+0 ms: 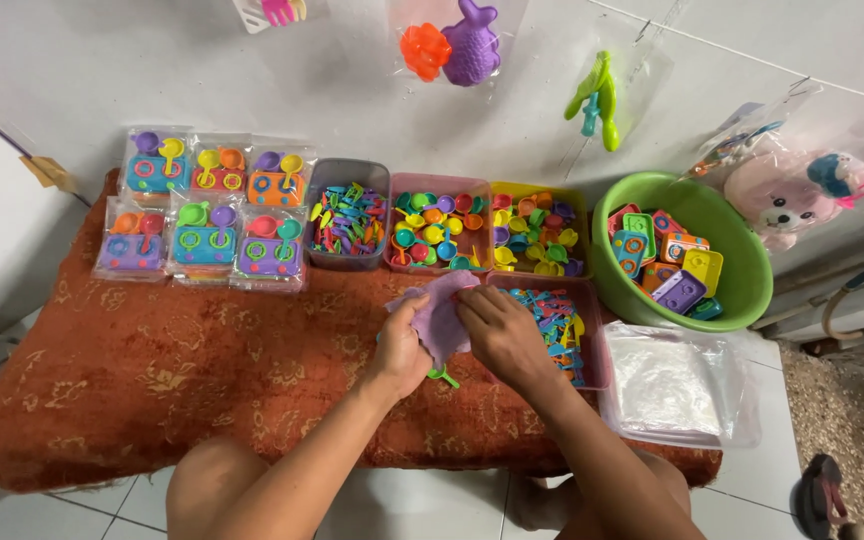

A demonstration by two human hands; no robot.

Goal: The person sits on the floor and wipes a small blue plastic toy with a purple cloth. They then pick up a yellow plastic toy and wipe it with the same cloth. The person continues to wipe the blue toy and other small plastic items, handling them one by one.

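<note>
Both hands meet over an orange patterned cloth [202, 370] on a low table. My left hand [402, 345] and my right hand [502, 335] together grip a purple toy stove in a clear bag [440, 315]. A green toy handle [444, 377] pokes out below it. Just right of my right hand sits a pink tray of small coloured utensils [564, 322].
Several packed toy sets [202, 205] lie at the back left. Trays of coloured toy parts [347, 215], [440, 228], [540, 228] stand in a row. A green basin of toy stoves [742, 270] is at the right, a stack of clear bags [667, 385] in front of it. Bagged toys hang on the wall.
</note>
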